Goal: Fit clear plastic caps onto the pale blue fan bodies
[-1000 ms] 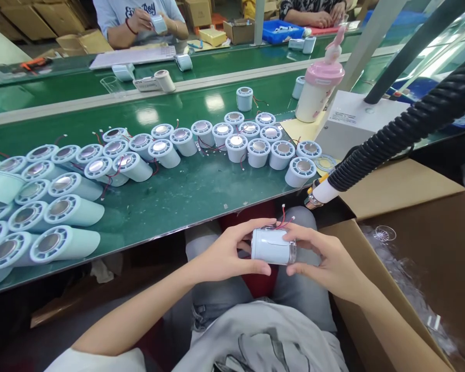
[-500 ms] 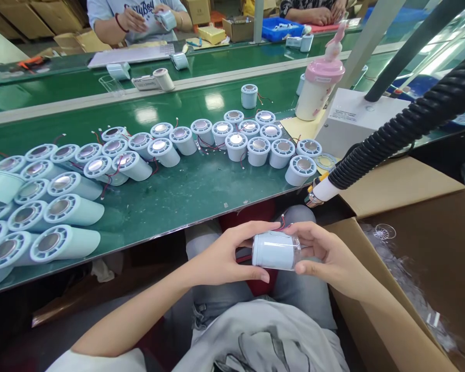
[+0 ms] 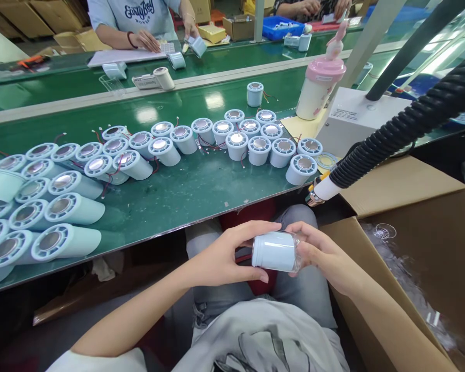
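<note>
A light-blue cylindrical housing lies sideways above my lap, with a clear plastic sleeve around it that sticks out past its right end. My left hand grips the housing's left end, thumb below and fingers over the top. At the other end my right hand pinches the rim of the clear sleeve between thumb and fingers. The ends of the housing are hidden by my hands. Several similar blue housings with silver discs and red-black wires stand on the green table ahead.
The green worktable ends just beyond my hands. A black corrugated hose with a white nozzle hangs at the right. Below it is a cardboard box of clear plastic pieces. A pink-lidded bottle stands behind. Across the table sit two co-workers.
My right thumb and fingers have shifted inward onto the sleeve's open end. The wire above the housing is no longer visible. Across the table, a co-worker's hands have lowered, one with a blue housing.
</note>
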{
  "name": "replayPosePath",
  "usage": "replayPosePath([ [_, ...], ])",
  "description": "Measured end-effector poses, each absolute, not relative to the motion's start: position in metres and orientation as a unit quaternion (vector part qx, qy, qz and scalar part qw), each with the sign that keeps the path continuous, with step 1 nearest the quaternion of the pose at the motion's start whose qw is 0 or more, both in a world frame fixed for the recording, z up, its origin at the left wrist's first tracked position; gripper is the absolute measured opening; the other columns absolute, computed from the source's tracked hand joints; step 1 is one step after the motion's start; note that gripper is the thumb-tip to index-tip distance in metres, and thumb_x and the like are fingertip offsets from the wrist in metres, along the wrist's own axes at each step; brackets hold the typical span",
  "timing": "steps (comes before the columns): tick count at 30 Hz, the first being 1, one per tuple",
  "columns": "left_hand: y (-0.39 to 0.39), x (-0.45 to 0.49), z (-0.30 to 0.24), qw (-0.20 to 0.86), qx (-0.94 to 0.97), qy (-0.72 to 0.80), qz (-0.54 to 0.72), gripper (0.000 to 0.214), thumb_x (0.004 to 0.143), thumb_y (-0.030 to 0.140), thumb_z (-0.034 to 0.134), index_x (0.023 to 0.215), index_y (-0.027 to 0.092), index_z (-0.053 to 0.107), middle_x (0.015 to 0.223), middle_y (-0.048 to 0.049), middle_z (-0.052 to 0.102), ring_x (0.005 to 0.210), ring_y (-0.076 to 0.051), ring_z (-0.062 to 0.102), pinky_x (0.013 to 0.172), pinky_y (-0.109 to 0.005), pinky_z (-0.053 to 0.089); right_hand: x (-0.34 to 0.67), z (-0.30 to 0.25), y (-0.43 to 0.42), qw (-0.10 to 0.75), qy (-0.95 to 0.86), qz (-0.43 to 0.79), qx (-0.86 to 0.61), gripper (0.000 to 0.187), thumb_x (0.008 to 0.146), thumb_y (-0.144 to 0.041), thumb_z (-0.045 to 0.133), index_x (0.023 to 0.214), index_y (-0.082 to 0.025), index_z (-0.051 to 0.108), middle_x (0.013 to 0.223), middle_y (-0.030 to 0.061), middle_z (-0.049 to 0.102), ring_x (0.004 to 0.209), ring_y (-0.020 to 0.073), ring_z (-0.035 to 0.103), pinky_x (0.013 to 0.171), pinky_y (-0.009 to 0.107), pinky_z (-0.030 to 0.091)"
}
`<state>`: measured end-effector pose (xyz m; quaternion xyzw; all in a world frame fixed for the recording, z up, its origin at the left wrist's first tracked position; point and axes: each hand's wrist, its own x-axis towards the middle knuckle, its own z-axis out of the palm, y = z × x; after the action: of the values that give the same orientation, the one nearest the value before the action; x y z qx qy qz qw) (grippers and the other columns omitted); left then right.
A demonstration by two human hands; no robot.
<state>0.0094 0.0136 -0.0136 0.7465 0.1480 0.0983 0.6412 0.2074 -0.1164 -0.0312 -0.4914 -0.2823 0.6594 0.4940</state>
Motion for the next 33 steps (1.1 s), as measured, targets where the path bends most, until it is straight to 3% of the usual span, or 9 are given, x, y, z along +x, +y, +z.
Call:
replayPosePath([
  [7,0.014,0.009,-0.014,0.656,0.735,0.139,0.096,0.074,0.071,0.025,0.083,0.139,0.030,0.052,0.141,-0.0094,0.054,0.130,-0.029,0.053,0.105,-0.042,0.049,0.200,-0.033,-0.112,0.467,-0.238,0.681,-0.511,0.051,0.082,-0.068,0.061,0.092,-0.019,0.049,0.061,-0.0010,0.065,0.050,0.0152,0.067,0.044,0.020,0.053],
  [13,0.014,0.009,-0.015,0.669,0.725,0.125,0.107,0.076,0.070,0.021,0.084,0.138,0.032,0.052,0.143,-0.0083,0.053,0.132,-0.028,0.051,0.106,-0.039,0.048,0.195,-0.034,-0.110,0.447,-0.197,0.723,-0.488,0.062,0.075,-0.078,0.059,0.086,-0.017,0.053,0.056,0.0010,0.066,0.042,0.0136,0.062,0.035,0.016,0.046],
  [18,0.017,0.011,-0.021,0.734,0.657,0.144,0.094,0.082,0.068,0.017,0.085,0.141,0.031,0.050,0.145,-0.0092,0.053,0.131,-0.027,0.053,0.109,-0.041,0.045,0.196,-0.044,-0.107,0.440,-0.140,0.775,-0.432,0.057,0.095,-0.066,0.040,0.093,-0.013,0.061,0.060,0.0078,0.070,0.039,0.0119,0.060,0.033,0.013,0.043],
  [23,0.033,0.044,-0.043,0.802,0.562,0.181,0.091,0.085,0.065,0.026,0.088,0.141,0.023,0.050,0.143,-0.0153,0.054,0.126,-0.030,0.057,0.105,-0.042,0.046,0.201,-0.064,-0.098,0.519,-0.031,0.760,-0.390,0.062,0.103,-0.054,0.020,0.094,-0.011,0.063,0.055,0.0086,0.066,0.032,0.0086,0.051,0.029,0.011,0.033],
  [30,0.057,0.121,-0.060,0.794,0.577,0.184,0.052,0.076,0.061,0.035,0.089,0.128,0.013,0.061,0.126,-0.0144,0.067,0.125,-0.032,0.057,0.109,-0.046,0.041,0.228,-0.100,-0.084,0.612,0.006,0.692,-0.383,0.058,0.097,-0.063,0.029,0.088,-0.014,0.060,0.049,0.0019,0.058,0.028,0.0035,0.028,0.028,0.010,0.019],
  [33,0.062,0.134,-0.055,0.784,0.595,0.172,0.038,0.065,0.063,0.035,0.088,0.119,0.013,0.066,0.120,-0.0123,0.070,0.119,-0.031,0.061,0.108,-0.045,0.042,0.238,-0.101,-0.080,0.619,0.009,0.686,-0.382,0.062,0.100,-0.059,0.019,0.090,-0.013,0.060,0.048,0.0017,0.056,0.028,0.0035,0.025,0.027,0.010,0.018],
])
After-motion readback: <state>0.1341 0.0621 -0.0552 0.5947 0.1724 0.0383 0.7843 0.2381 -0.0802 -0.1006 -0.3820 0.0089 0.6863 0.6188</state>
